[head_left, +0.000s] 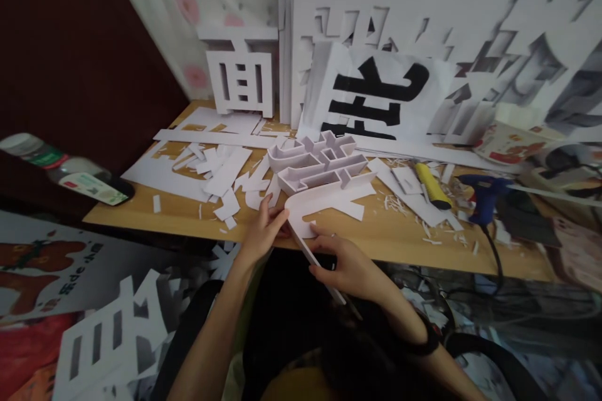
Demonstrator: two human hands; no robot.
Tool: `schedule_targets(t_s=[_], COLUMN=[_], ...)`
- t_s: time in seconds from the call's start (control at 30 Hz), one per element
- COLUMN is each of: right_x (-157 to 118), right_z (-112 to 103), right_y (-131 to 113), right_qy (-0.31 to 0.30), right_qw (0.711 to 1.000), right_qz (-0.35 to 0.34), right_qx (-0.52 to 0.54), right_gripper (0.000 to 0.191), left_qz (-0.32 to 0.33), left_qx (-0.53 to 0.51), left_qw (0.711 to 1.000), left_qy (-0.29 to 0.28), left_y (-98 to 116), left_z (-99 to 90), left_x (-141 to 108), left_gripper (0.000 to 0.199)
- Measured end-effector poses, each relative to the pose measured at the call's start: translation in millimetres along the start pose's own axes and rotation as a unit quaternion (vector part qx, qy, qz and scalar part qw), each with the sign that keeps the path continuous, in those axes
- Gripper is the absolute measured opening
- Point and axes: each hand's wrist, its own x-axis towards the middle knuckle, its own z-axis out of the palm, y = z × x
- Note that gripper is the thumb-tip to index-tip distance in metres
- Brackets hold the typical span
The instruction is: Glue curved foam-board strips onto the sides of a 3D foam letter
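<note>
A white foam-board character (pixel 324 178) lies on the table in front of me, with thin upright walls standing along most of its outline. A long white strip (pixel 306 249) runs from its near left corner down over the table edge toward my lap. My left hand (pixel 263 229) pinches the strip at that corner, thumb on top and the other fingers partly hidden. Lower down the strip, my right hand (pixel 348 263) grips it between thumb and fingers, next to the character's near edge.
White offcuts (pixel 226 169) litter the wooden table (pixel 155 219). A blue glue gun (pixel 486 194), a yellow-handled tool (pixel 430 185) and a paper cup (pixel 512 135) are at right. A dark bottle (pixel 79 175) is at left. Cut-out boards (pixel 376 0) and a printed sheet (pixel 380 94) lean behind.
</note>
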Motion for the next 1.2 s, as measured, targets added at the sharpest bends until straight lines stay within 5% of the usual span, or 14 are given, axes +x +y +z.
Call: schedule_targets(t_s=[0.27,0.57,0.73,1.2], right_x=[-2,0,0,2], right_z=[8,10,12,15], right_y=[9,12,15,24], right_qy=[0.009,0.024,0.030,0.041], right_qw=[0.997,0.998,0.998,0.996], right_qz=[0.016,0.021,0.019,0.026], right_qx=[0.075,0.062,0.054,0.080], right_gripper=[0.013,0.027,0.025,0.022], left_qz=[0.026,0.035,0.043,0.034], left_qx=[0.020,0.147,0.185,0.188], left_qw=[0.999,0.988,0.981,0.981], left_qy=[-0.019,-0.034,-0.031,-0.032], left_y=[-7,16,19,16], left_z=[-2.6,-13.6,-13.6,-17.5], left_x=[3,-2,-5,4], left_gripper=[0.077,0.090,0.081,0.088])
